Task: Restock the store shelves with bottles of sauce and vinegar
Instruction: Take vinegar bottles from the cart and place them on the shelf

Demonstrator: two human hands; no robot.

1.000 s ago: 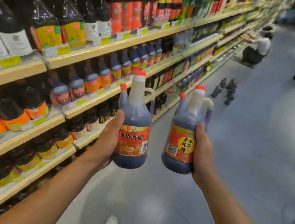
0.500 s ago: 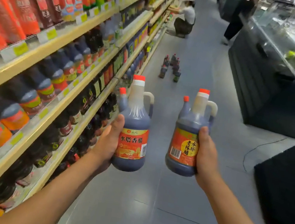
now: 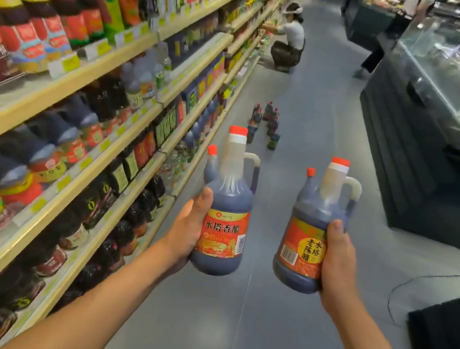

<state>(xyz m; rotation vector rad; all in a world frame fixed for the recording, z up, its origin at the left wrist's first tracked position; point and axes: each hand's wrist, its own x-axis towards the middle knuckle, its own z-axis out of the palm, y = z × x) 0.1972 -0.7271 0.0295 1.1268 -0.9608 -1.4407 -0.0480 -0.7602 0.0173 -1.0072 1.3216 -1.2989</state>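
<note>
Left hand [image 3: 187,228] gripping glossy jug-shaped vinegar bottle [image 3: 226,213], right hand [image 3: 338,261] another bottle [image 3: 308,237]

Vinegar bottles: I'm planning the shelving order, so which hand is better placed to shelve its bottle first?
Probably the left. The left hand holds its vinegar bottle right beside the shelves, while the right hand holds the other bottle out over the aisle.
</note>
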